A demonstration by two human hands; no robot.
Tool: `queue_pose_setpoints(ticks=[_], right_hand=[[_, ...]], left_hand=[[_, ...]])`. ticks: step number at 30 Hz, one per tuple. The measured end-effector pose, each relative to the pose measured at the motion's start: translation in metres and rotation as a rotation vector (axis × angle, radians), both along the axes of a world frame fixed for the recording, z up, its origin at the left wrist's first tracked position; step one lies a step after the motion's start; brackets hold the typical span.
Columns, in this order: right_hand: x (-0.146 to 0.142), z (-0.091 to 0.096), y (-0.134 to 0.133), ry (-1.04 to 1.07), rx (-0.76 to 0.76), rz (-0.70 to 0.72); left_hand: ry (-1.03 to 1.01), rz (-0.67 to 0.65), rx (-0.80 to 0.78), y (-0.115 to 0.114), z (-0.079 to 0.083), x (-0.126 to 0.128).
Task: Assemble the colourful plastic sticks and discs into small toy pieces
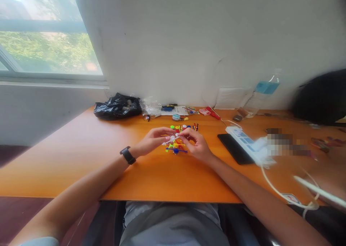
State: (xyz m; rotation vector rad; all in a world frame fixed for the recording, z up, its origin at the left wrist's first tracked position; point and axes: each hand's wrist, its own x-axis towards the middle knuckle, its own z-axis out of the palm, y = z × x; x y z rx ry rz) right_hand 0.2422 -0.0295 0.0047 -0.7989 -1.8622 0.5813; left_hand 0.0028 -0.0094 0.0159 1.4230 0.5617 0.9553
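Over the middle of the desk, my left hand (151, 139) and my right hand (196, 145) meet around a small white plastic piece (172, 139). It has a thin rod with an arrow-like end pointing left and a round part in the middle. The left fingers and thumb are closed on it. The right thumb and forefinger pinch at its right side, partly hiding it. Just below the hands lies a blue plastic piece (176, 151) with a long rod, beside yellow and green ones. Behind the fingers are several coloured round caps (172, 127) and rods.
A black plastic bag (117, 107) and a paper sheet with tools (169, 108) lie along the wall. To the right are a black phone-like slab (234, 148), a white power strip (243, 139) and its cable (270, 184). The desk's front edge is close to my lap.
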Motion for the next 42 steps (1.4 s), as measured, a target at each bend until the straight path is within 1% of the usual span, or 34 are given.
queue_pose_setpoints(ticks=[3, 7, 10, 12, 15, 16, 17, 22, 28, 33, 42], right_hand=[[0.0, 0.001, 0.0, -0.003, -0.008, 0.003], [0.001, 0.004, -0.004, 0.001, 0.028, -0.045], [0.002, 0.007, -0.008, 0.047, -0.018, -0.042], [0.004, 0.008, -0.008, 0.063, -0.123, 0.033], [0.009, 0.006, -0.002, 0.015, -0.347, 0.29], [0.011, 0.004, 0.001, 0.011, -0.395, 0.361], [0.013, 0.002, 0.004, 0.021, -0.415, 0.39], [0.016, -0.007, 0.011, 0.118, -0.438, 0.317], [0.009, -0.001, 0.006, 0.187, -0.466, 0.267], [0.009, 0.0, 0.005, 0.164, -0.455, 0.271], [0.011, -0.004, 0.006, 0.218, -0.462, 0.309]], left_hand=[[-0.011, 0.003, -0.003, 0.0, 0.0, 0.0], [-0.019, 0.016, -0.023, -0.002, 0.003, 0.0], [-0.011, 0.031, -0.028, -0.002, 0.003, 0.0], [-0.002, 0.041, -0.017, -0.002, 0.003, 0.0], [-0.008, 0.069, 0.0, 0.0, 0.002, 0.001], [-0.013, 0.08, 0.001, 0.001, 0.001, 0.001], [-0.018, 0.088, 0.0, 0.001, 0.001, 0.001], [-0.012, 0.096, -0.004, 0.003, 0.001, 0.0], [-0.033, 0.109, -0.052, 0.003, 0.0, 0.0], [-0.112, 0.038, -0.152, 0.003, 0.001, 0.0], [-0.205, 0.002, -0.258, 0.004, -0.001, -0.001]])
